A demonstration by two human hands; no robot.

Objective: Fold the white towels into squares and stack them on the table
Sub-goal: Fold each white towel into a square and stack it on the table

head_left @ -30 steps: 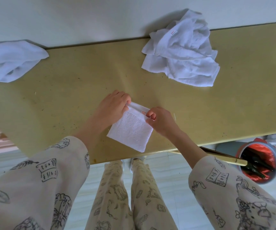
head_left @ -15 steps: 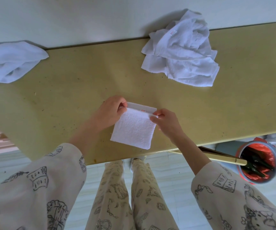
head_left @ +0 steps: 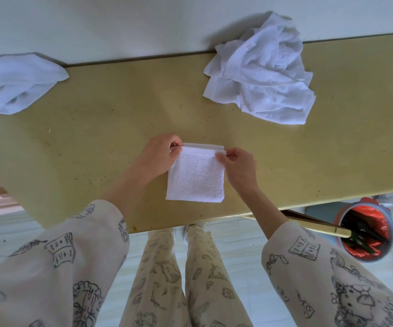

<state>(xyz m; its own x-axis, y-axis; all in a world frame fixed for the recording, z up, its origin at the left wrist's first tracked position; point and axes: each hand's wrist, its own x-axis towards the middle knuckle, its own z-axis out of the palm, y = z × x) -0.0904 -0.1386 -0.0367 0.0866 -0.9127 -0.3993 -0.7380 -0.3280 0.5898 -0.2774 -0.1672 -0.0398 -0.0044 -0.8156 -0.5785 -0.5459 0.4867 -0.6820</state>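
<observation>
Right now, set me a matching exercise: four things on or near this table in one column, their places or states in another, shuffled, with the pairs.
Things:
1. folded towel
2. crumpled towel pile
3. loose towel
4. bin with red liner

Places or states:
A. on the floor below the table's near right edge
B. at the table's far left, running off the picture
C. pinched at its far corners by the left hand and right hand
D. heaped against the wall at the table's far right

Pairs: 1-C, 2-D, 3-B, 4-A
</observation>
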